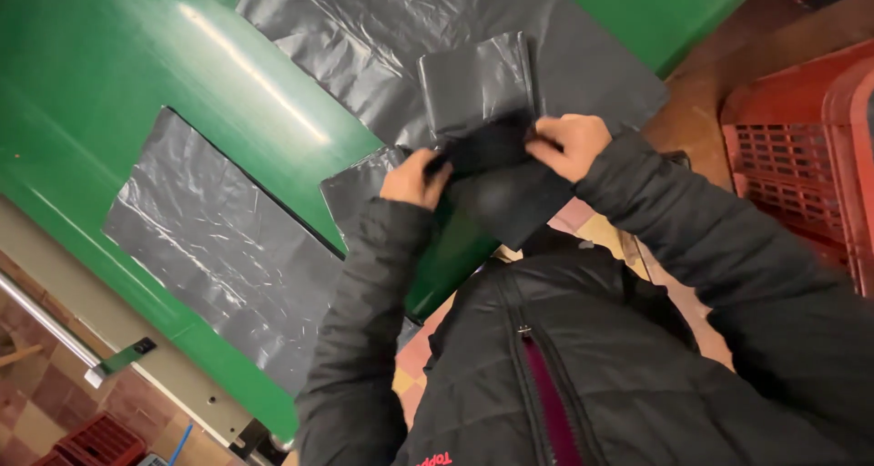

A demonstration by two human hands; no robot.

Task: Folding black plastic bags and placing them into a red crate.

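My left hand (414, 180) and my right hand (570, 144) both grip a folded black plastic bag (496, 179) at the near edge of a green table (109, 75). The left hand pinches its left end, the right hand its upper right corner. Just beyond my hands a small folded black bag (475, 84) rests on a large black plastic sheet (382, 29) spread flat on the table. Another flat black plastic sheet (218, 243) lies to the left. My arms wear black padded jacket sleeves.
A red plastic crate (801, 147) stands on the tiled floor to the right of the table. Another red crate (91, 443) sits at the lower left on the floor. A metal rail (45, 320) runs along the table's left side.
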